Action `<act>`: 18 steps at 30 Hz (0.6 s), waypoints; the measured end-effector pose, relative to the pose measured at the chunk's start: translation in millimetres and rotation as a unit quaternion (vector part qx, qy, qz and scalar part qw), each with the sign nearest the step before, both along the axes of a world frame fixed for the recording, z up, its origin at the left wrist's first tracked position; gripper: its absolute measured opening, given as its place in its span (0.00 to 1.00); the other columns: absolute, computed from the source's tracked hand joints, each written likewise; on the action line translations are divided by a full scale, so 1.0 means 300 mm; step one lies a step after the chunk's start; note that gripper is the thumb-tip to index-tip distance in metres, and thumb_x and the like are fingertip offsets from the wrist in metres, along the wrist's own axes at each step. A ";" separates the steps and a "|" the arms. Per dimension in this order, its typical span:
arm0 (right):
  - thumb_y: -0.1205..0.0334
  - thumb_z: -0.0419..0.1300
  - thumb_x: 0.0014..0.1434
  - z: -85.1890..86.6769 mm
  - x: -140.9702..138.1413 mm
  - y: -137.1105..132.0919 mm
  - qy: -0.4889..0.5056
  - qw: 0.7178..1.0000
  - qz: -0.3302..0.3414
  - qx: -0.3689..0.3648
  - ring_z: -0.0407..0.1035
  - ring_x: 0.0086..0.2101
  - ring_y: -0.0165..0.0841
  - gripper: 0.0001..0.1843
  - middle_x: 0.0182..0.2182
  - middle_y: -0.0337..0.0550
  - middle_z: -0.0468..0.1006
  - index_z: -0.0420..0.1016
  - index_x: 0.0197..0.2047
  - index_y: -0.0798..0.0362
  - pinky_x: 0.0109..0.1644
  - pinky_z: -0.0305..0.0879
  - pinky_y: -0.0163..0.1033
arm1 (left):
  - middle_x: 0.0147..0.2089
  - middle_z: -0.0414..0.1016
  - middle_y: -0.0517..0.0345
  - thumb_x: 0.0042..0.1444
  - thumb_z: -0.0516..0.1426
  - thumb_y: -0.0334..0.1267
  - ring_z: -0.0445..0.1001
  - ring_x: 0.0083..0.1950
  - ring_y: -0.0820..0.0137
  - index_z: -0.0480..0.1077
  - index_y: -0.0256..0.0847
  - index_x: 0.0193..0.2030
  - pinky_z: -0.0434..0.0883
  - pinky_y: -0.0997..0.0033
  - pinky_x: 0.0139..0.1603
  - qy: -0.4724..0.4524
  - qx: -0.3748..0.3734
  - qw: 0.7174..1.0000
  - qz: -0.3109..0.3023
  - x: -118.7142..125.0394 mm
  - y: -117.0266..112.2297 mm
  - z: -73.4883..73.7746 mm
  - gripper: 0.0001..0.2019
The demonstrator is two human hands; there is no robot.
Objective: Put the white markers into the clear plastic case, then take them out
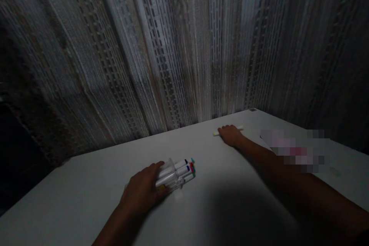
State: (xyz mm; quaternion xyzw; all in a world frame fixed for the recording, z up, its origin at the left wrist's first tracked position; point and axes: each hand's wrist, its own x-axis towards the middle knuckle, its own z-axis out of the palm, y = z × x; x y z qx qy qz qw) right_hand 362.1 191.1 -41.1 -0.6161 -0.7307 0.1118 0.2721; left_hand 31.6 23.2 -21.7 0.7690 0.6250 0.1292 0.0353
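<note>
Wrapped around a clear plastic holder (172, 167), my left hand (144, 186) keeps it tilted on its side, low over the table. Several white markers (182, 169) stick out of its mouth toward the right, their ends black, blue, red, pink, green and light blue. Farther off, my right hand (230, 135) is closed over a single white marker (240, 127) with a yellow-green end, at table level near the back edge. The middle of that marker is hidden under the fingers.
Both hands are over a white table (95, 184). A patterned curtain (184, 54) hangs right behind its back edge. On the right lies a blurred-out pinkish item (291, 148), and a small dark patch (252, 110) marks the far corner. The light is dim.
</note>
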 end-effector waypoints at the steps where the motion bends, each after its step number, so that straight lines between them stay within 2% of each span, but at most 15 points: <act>1: 0.70 0.54 0.50 -0.003 -0.063 -0.011 0.015 1.000 0.014 -0.007 0.66 0.41 0.39 0.04 0.33 0.54 0.74 0.69 0.31 0.57 0.46 0.55 0.43 | 0.54 0.67 0.50 0.45 0.58 0.46 0.67 0.51 0.55 0.61 0.43 0.57 0.62 0.62 0.49 0.006 0.001 1.000 0.001 0.003 0.000 0.001 0.30; 4: 0.62 0.52 0.55 -0.008 -0.254 -0.070 0.071 0.996 0.047 -0.037 0.67 0.30 0.32 0.07 0.26 0.43 0.74 0.68 0.34 0.55 0.36 0.58 0.36 | 0.51 0.69 0.50 0.46 0.57 0.46 0.68 0.49 0.55 0.59 0.42 0.58 0.62 0.62 0.48 0.010 0.008 1.000 -0.011 0.010 -0.002 0.006 0.30; 5: 0.61 0.49 0.56 -0.012 -0.309 -0.096 0.090 0.993 0.053 -0.051 0.66 0.25 0.30 0.09 0.23 0.41 0.73 0.67 0.34 0.54 0.32 0.58 0.34 | 0.51 0.69 0.50 0.46 0.57 0.46 0.68 0.49 0.56 0.59 0.42 0.58 0.62 0.62 0.47 0.007 0.012 1.000 -0.017 0.010 -0.004 0.009 0.31; 7: 0.60 0.50 0.55 -0.024 -0.389 -0.148 0.122 0.988 0.060 -0.070 0.64 0.23 0.29 0.10 0.20 0.40 0.71 0.67 0.29 0.55 0.29 0.56 0.33 | 0.52 0.68 0.48 0.46 0.58 0.47 0.67 0.49 0.55 0.57 0.40 0.59 0.61 0.62 0.48 -0.003 0.021 0.999 -0.027 -0.001 -0.013 0.017 0.33; 10: 0.60 0.52 0.52 -0.049 -0.441 -0.218 0.172 0.980 0.052 -0.082 0.63 0.25 0.29 0.10 0.21 0.41 0.70 0.65 0.23 0.55 0.29 0.54 0.33 | 0.54 0.66 0.48 0.44 0.60 0.46 0.65 0.52 0.55 0.56 0.40 0.60 0.61 0.62 0.49 -0.039 0.028 0.999 -0.024 -0.052 -0.041 0.019 0.36; 14: 0.56 0.48 0.53 -0.076 -0.458 -0.297 0.270 0.954 0.065 -0.110 0.61 0.24 0.29 0.14 0.19 0.38 0.66 0.63 0.22 0.55 0.28 0.54 0.33 | 0.52 0.68 0.51 0.39 0.62 0.45 0.67 0.50 0.56 0.63 0.42 0.55 0.64 0.62 0.47 -0.158 0.025 0.987 0.032 -0.157 -0.087 -0.024 0.33; 16: 0.53 0.45 0.54 -0.080 -0.476 -0.334 0.328 0.934 0.081 -0.116 0.61 0.23 0.28 0.16 0.19 0.37 0.65 0.64 0.25 0.55 0.28 0.55 0.33 | 0.45 0.72 0.51 0.35 0.64 0.44 0.71 0.44 0.58 0.65 0.38 0.51 0.67 0.64 0.43 -0.269 0.021 0.962 0.046 -0.193 -0.100 -0.049 0.33; 18: 0.49 0.42 0.55 -0.080 -0.500 -0.369 0.385 0.910 0.104 -0.117 0.62 0.24 0.29 0.19 0.21 0.36 0.66 0.65 0.31 0.55 0.29 0.58 0.34 | 0.40 0.73 0.52 0.32 0.66 0.43 0.73 0.38 0.60 0.66 0.35 0.49 0.70 0.66 0.37 -0.364 0.014 0.930 0.046 -0.204 -0.103 -0.053 0.34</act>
